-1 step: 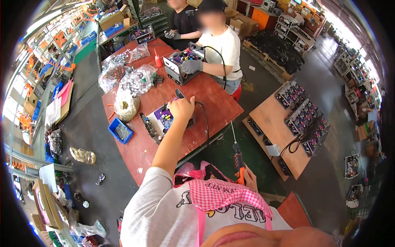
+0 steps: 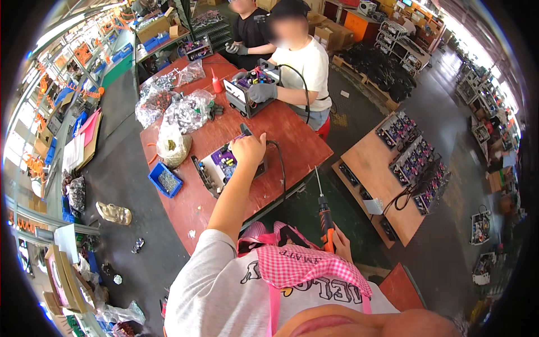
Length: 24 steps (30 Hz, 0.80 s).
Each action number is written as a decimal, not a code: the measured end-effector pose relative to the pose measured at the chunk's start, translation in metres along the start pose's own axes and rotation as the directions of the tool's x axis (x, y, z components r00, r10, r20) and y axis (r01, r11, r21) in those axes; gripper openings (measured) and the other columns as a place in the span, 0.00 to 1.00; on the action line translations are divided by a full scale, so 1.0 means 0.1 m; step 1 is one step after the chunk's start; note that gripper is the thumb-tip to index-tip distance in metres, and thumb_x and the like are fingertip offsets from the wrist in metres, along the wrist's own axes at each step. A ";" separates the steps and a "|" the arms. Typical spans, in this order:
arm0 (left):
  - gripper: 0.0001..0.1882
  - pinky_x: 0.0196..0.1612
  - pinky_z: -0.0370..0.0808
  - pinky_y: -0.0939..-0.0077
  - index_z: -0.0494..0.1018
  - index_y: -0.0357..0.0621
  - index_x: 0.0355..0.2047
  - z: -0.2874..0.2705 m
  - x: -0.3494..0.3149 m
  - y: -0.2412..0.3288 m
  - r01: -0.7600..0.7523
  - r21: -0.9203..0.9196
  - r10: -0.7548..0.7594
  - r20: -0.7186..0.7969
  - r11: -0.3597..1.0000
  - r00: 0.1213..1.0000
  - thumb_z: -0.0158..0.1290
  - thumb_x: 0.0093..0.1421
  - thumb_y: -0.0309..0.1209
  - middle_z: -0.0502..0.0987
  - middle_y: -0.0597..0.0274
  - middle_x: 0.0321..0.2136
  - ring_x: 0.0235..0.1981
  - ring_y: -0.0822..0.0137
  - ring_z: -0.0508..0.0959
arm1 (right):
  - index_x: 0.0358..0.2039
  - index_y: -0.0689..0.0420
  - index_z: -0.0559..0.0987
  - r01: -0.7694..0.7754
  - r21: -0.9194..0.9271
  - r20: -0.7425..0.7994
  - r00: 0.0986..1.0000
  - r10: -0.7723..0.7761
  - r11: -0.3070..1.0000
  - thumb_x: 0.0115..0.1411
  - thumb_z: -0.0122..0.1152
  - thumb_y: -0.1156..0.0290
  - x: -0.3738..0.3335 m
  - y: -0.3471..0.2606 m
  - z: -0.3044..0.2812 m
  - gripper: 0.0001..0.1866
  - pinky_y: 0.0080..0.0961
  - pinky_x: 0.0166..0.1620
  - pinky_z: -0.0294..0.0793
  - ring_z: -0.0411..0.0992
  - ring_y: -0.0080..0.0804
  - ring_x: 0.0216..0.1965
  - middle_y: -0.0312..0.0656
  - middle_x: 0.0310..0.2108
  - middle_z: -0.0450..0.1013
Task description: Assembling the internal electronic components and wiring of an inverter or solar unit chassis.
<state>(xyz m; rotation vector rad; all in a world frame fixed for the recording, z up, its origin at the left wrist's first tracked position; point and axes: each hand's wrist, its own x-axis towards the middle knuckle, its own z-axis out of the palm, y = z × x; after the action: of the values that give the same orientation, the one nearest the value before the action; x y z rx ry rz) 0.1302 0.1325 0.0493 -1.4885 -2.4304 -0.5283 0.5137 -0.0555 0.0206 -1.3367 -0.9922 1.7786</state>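
Observation:
On the red table lies an open electronic unit (image 2: 217,164) with a light base, purple and yellow parts and a black cable. My left hand (image 2: 248,150) is over its far side, fingers curled down and thumb raised; what the fingers grip is hidden. Low at my right, beside the table edge, my right hand (image 2: 341,245) is wrapped around an orange and black power screwdriver (image 2: 326,223). Its long thin bit points away from me, apart from the unit.
The red table (image 2: 297,151) holds a blue bin (image 2: 165,180) of small screws, plastic bags (image 2: 188,110) of parts and a red bottle (image 2: 217,84). Across it, a co-worker's gloved hand (image 2: 262,92) touches another unit (image 2: 238,98). A wooden board (image 2: 359,151) at right bears several boards.

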 end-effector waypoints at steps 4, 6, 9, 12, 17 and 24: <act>0.31 0.43 0.73 0.49 0.82 0.41 0.20 -0.04 0.03 0.00 0.005 0.031 -0.006 0.056 1.000 0.998 0.47 0.61 0.57 0.80 0.49 0.21 0.28 0.50 0.82 | 0.67 0.58 0.63 -0.049 0.042 0.017 0.999 0.048 0.998 0.72 0.47 0.61 0.20 -0.13 0.15 0.26 0.22 0.29 0.74 0.71 0.24 0.26 0.42 0.34 0.75; 0.32 0.42 0.73 0.48 0.81 0.41 0.20 -0.07 0.02 -0.02 -0.031 0.021 0.029 0.096 0.999 0.995 0.47 0.62 0.56 0.80 0.49 0.20 0.26 0.50 0.82 | 0.67 0.58 0.63 -0.041 0.056 0.014 0.999 0.040 0.998 0.72 0.47 0.61 0.31 -0.15 0.27 0.26 0.22 0.29 0.74 0.71 0.24 0.24 0.43 0.34 0.75; 0.31 0.41 0.73 0.51 0.81 0.41 0.18 -0.08 0.02 -0.04 -0.069 -0.010 0.069 0.091 0.998 0.993 0.47 0.62 0.56 0.79 0.50 0.17 0.23 0.50 0.81 | 0.67 0.56 0.64 -0.031 0.066 -0.007 0.999 0.032 0.997 0.72 0.47 0.59 0.55 -0.11 0.40 0.26 0.23 0.28 0.75 0.72 0.25 0.23 0.43 0.34 0.76; 0.31 0.38 0.74 0.55 0.80 0.41 0.16 -0.12 0.04 -0.06 -0.091 -0.046 0.096 0.120 0.995 0.988 0.48 0.61 0.55 0.78 0.51 0.16 0.21 0.51 0.80 | 0.66 0.55 0.65 -0.027 0.062 -0.043 0.999 0.030 0.998 0.72 0.47 0.58 0.76 -0.09 0.58 0.26 0.23 0.28 0.75 0.73 0.26 0.24 0.44 0.34 0.76; 0.32 0.33 0.71 0.56 0.80 0.41 0.16 -0.16 0.08 -0.11 -0.149 -0.076 0.159 0.151 0.986 0.976 0.48 0.62 0.56 0.78 0.52 0.15 0.20 0.53 0.80 | 0.67 0.57 0.64 -0.054 0.073 -0.039 0.998 0.057 0.996 0.72 0.47 0.60 0.87 -0.46 0.94 0.26 0.23 0.33 0.76 0.73 0.24 0.28 0.42 0.35 0.76; 0.32 0.32 0.71 0.58 0.79 0.40 0.15 -0.20 0.10 -0.09 -0.145 -0.091 0.159 0.177 0.985 0.971 0.50 0.61 0.56 0.78 0.51 0.15 0.20 0.53 0.80 | 0.66 0.55 0.65 0.029 0.075 -0.045 0.999 -0.026 0.997 0.72 0.48 0.58 1.29 -0.47 0.89 0.26 0.23 0.29 0.74 0.73 0.27 0.25 0.44 0.35 0.76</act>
<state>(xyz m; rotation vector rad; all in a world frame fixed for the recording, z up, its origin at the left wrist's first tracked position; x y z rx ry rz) 0.1176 0.1283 0.0699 -1.8129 -2.4261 -0.4774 0.4014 0.0633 0.0213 -1.3036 -0.9069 1.7416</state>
